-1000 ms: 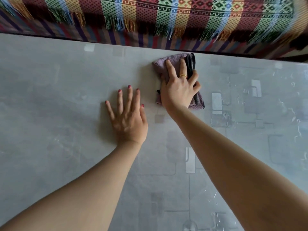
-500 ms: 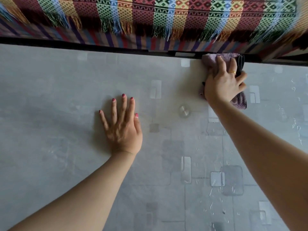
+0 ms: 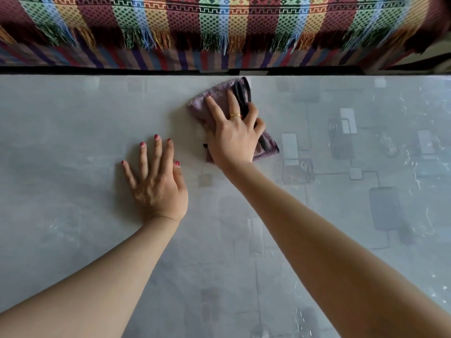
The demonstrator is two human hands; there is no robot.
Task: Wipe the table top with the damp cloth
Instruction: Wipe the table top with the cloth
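Plainly, nothing that could hold anything is showing on the table top (image 3: 73, 240); only a folded purple cloth (image 3: 267, 145) with a dark band is lying on it, toward twelve o'clock, near the far edge. The right hand (image 3: 231, 135) is lying on top of the cloth and pressing it down, its fingers (image 3: 212, 106) stretched almost straight and slightly spread toward twelve o'clock, with a gold ring (image 3: 235, 115) showing on one of them. The left hand (image 3: 158, 184) is resting flat on the bare surface just beside it, toward eight o'clock from the cloth, fingers straight and fanned, holding nothing. A striped, fringed blanket (image 3: 219, 25) is hanging beyond the far edge at twelve o'clock. Nothing is lying across the surface around the cloth. The cloth's long axis is running from eleven o'clock to five o'clock, its far corner nearly touching the table edge.
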